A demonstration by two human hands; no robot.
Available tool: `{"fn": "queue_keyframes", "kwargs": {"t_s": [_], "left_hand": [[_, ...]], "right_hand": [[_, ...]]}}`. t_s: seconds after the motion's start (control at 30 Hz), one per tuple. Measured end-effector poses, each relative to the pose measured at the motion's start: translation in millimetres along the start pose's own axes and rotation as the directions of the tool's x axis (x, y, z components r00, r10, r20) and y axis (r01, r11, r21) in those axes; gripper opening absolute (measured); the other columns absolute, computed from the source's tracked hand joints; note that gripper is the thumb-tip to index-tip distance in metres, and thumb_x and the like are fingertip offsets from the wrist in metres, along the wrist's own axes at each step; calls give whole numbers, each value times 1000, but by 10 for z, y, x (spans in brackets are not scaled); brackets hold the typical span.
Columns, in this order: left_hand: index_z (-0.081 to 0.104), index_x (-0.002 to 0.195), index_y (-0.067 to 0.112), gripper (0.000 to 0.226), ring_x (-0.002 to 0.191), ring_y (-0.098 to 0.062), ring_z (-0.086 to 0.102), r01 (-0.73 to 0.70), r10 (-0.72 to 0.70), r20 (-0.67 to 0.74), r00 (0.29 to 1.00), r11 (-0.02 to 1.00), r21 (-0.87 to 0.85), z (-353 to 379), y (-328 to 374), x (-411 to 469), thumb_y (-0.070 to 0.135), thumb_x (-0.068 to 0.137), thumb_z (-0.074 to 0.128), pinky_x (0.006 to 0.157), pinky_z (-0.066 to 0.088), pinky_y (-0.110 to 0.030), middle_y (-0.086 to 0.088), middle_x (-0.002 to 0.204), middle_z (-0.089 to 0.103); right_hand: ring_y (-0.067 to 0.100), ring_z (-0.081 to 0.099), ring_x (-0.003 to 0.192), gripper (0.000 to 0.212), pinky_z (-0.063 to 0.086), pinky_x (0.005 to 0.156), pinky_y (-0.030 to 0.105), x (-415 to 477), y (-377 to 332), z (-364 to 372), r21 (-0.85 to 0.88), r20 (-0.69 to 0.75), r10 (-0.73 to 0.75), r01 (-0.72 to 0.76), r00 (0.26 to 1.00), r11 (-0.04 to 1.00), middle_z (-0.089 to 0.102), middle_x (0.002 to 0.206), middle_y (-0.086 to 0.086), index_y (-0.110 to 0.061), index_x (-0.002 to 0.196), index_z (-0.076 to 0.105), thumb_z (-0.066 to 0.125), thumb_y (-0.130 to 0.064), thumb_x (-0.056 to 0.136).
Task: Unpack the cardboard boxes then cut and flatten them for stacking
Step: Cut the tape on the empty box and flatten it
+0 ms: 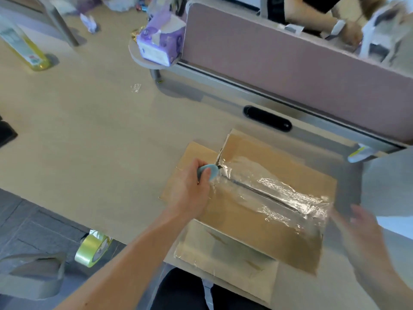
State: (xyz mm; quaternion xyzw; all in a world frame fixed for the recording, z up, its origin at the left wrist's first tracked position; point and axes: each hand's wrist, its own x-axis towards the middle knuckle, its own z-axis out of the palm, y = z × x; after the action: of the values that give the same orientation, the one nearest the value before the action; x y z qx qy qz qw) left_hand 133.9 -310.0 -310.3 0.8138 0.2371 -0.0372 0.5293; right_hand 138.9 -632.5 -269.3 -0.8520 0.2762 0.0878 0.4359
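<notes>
Far left on the beige table (89, 130): a yellow-tinted clear plastic bottle (26, 50), label too blurred to read. Below the table edge is a yellow-green roll of tape (92, 248); the print on its core is illegible. Top centre: a purple patterned soft tissue pack (159, 41), white label unreadable.

The left hand (192, 186) has its fingers curled tight round a light-blue cutter (209, 172), tip at the left end of the taped seam. The brown cardboard box (257, 220) lies at the table's near edge with its flaps closed under wrinkled clear tape (contents not visible).

The right hand (362, 231) is at the box's right end, motion-blurred. Its fingers look straight and slightly apart. Cannot tell whether it touches the box.
</notes>
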Motion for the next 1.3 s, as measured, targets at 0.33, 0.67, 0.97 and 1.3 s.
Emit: {"fn": "queue_keyframes", "kwargs": {"t_s": [0.33, 0.67, 0.97, 1.3], "left_hand": [[56, 99, 14, 12, 59, 0, 61, 6, 4, -46, 999, 979, 206, 97, 272, -210, 15, 105, 46, 49, 44, -12, -3, 74, 65], [53, 108, 17, 12, 92, -28, 57, -198, 251, -28, 968, 822, 535, 373, 361, -412, 19, 105, 41, 71, 45, -34, -6, 104, 62], [54, 109, 28, 8, 87, -19, 58, -695, 469, 529, 707, 598, 399, 1606, 877, -572, 30, 105, 47, 73, 53, -43, 10, 101, 63], [57, 109, 29, 10, 85, -23, 64, -834, 562, 618, 550, 322, 449, 1693, 827, -382, 36, 102, 53, 61, 53, -41, 8, 93, 68]], "right_hand": [[15, 61, 114, 61, 43, 100, 31, -83, 325, 32, 366, 158, 165, -213, 974, 906, 65, 122, -1, -17, 132, 61, 81, -42, 81], [8, 63, 92, 55, 46, 88, 25, 216, 541, -60, 264, 169, 177, -217, 970, 940, 65, 100, -8, -6, 126, 62, 87, -16, 79], [10, 62, 73, 25, 43, 60, 21, 336, 591, -101, 246, 226, 229, -283, 947, 927, 69, 88, -5, -12, 98, 71, 86, -14, 78], [17, 72, 80, 14, 59, 87, 36, 324, 557, 27, 254, 122, 251, -274, 960, 927, 75, 79, -5, -23, 75, 74, 87, -29, 76]]}}
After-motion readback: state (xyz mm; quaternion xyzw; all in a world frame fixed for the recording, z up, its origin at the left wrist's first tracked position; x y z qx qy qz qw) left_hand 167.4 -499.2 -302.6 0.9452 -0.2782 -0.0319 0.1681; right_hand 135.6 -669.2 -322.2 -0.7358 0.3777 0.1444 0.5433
